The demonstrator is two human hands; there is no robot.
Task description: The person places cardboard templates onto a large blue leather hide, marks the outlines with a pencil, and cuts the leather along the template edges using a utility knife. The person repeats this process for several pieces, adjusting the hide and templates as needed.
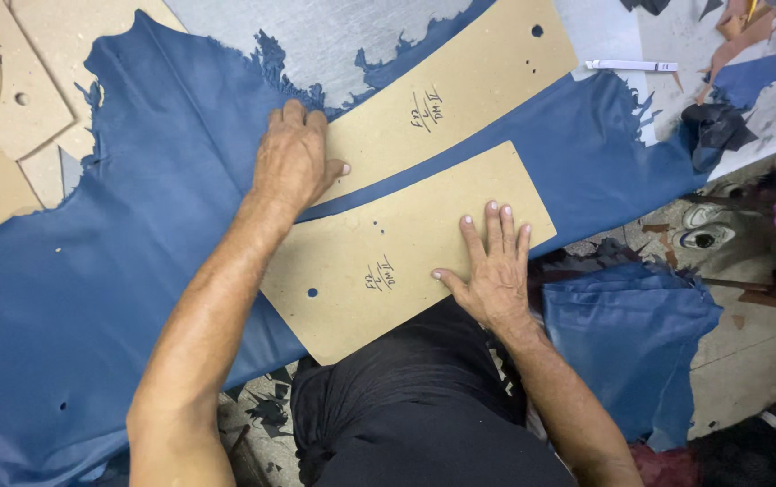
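— Blue leather [135, 271] is seen spread over the surface [334, 36], from the upper left of the frame down to the lower left edge. How many cardboard templates are laid on it?

— Two are counted: an upper template [460, 81] running toward the top centre, and a lower template [388, 261] at the middle of the frame. Each is marked with handwriting and punched with small holes.

— How are the hands placed?

— Nothing is pinched. The left hand [293, 162] is pressed flat, fingers together, on the left end of the upper template. The right hand [491, 266] is spread flat on the lower template, near its right end.

— What else is counted?

— One white marker [631, 65] is seen at the upper right, one folded blue piece [631, 352] at the lower right, and spare cardboard pieces [9, 99] are stacked at the upper left.
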